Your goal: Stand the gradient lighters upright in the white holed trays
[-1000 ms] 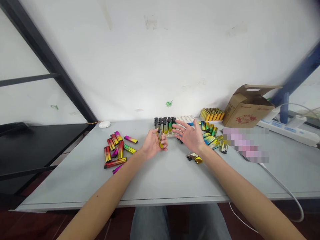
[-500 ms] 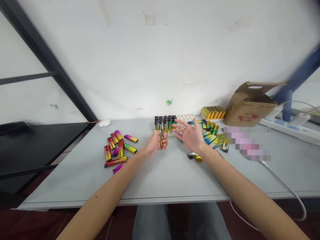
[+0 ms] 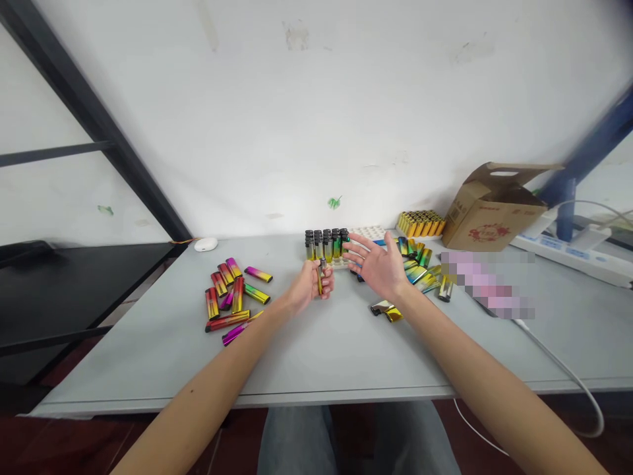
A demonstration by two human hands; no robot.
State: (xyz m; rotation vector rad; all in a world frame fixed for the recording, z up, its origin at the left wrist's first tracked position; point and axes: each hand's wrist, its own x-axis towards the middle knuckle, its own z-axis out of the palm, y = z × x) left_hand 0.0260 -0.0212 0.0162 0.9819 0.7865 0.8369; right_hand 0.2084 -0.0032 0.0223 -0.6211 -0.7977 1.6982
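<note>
Where hands work, racked lighters, cardboard box

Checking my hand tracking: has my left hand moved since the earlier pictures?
Yes, the left hand has shifted slightly rightward, closer to the upright lighters standing at the back of the table.

Lighters left of the white tray: red-to-yellow and magenta-to-yellow fades, green-to-yellow on one. Tray ones have black caps.
</note>
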